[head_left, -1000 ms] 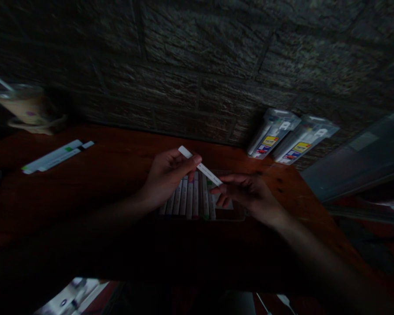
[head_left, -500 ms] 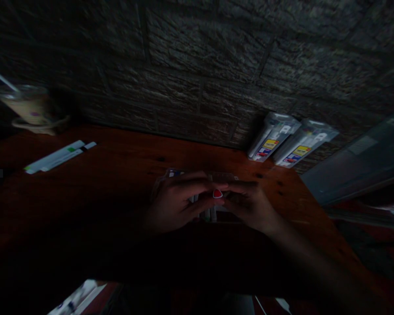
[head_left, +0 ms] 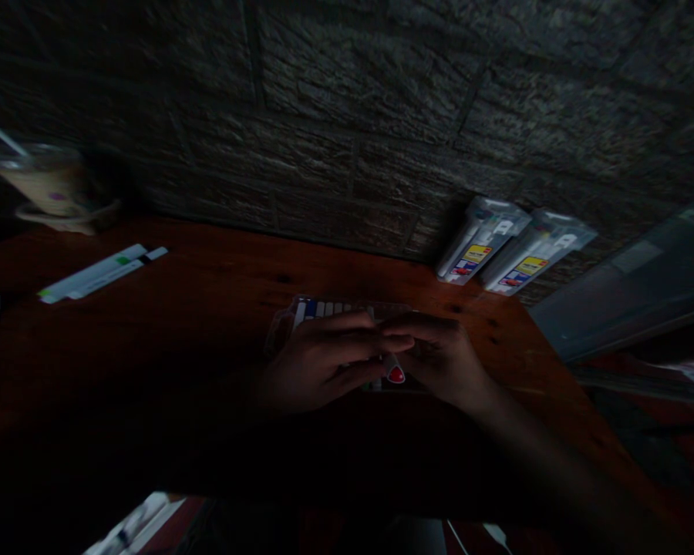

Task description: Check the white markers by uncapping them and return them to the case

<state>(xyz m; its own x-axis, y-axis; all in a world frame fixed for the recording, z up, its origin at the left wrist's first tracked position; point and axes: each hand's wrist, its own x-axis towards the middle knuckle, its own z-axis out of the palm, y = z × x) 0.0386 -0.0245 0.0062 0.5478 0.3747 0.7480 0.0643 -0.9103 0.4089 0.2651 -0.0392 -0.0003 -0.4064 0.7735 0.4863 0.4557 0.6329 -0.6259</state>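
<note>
Left hand (head_left: 327, 358) and right hand (head_left: 448, 358), both nearly closed, are pinching 1 red-ended marker (head_left: 395, 373) above a case (head_left: 280, 327).

Holding left hand (head_left: 318, 361) back up, fingers (head_left: 390, 341) stretched toward right hand (head_left: 443, 351), thumb (head_left: 358, 377) lower, near side. Curling right hand inward, overlapping left fingertips in view; can't tell exact contact. Angling right forearm (head_left: 540, 451) in from lower right. Can't make out left forearm, too dark.
</note>
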